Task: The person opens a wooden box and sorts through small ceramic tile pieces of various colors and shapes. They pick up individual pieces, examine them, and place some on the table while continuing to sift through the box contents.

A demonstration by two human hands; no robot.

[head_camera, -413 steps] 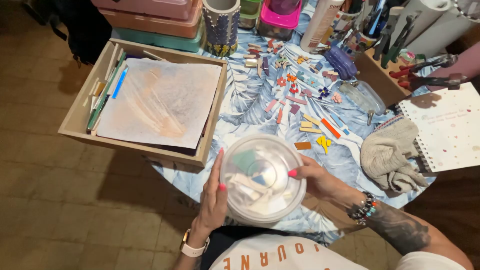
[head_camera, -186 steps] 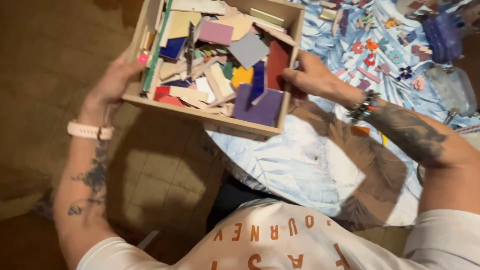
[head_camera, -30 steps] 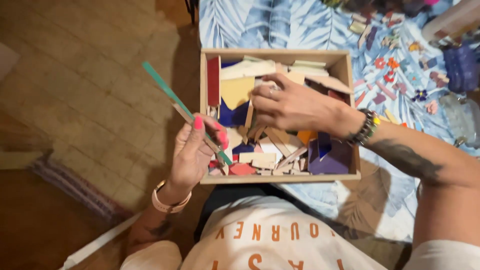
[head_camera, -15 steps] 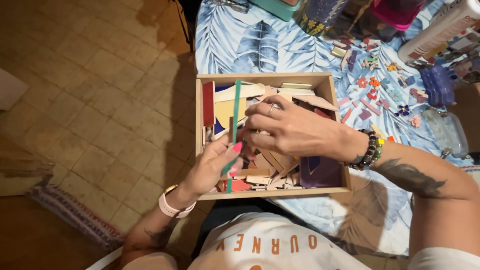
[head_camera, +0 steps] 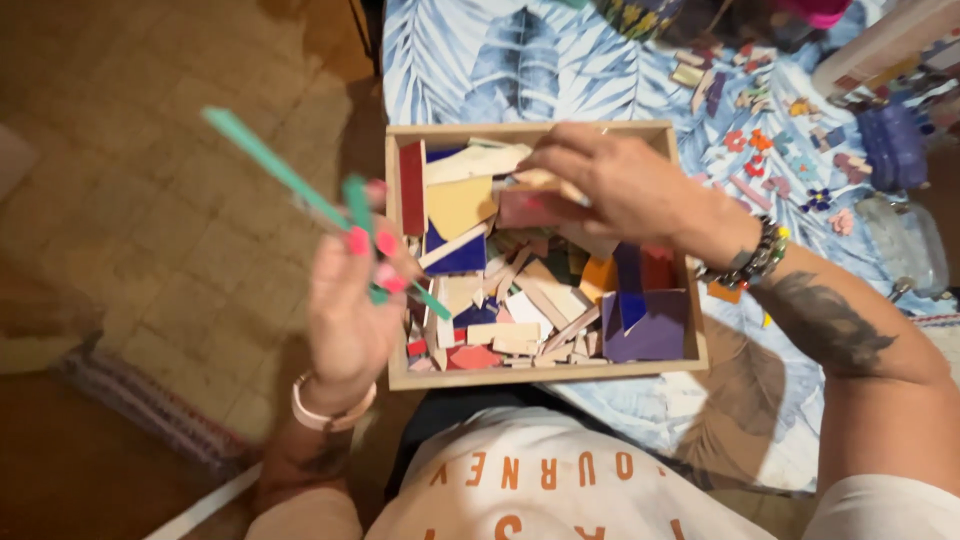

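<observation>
A shallow wooden box (head_camera: 545, 374) full of coloured tile pieces, purple, blue, yellow, red and cream, sits at the table's near edge above my lap. My left hand (head_camera: 350, 305) is raised just left of the box and grips long thin green strips (head_camera: 270, 165) that point up and to the left, blurred by motion. My right hand (head_camera: 610, 185) reaches into the box's upper part, fingers closed around a pinkish tile piece (head_camera: 522, 207) among the heap.
A table with a blue leaf-print cloth (head_camera: 480, 60) carries several small mosaic pieces and flower shapes (head_camera: 770, 150) at the upper right, with a clear container (head_camera: 905, 240) near the right edge. Tiled floor (head_camera: 150, 200) and a striped rug edge (head_camera: 130, 400) lie to the left.
My left hand has lifted the green strips out of the box and swung them up and left. My right hand has shifted to the box's upper part and closed on a tile piece.
</observation>
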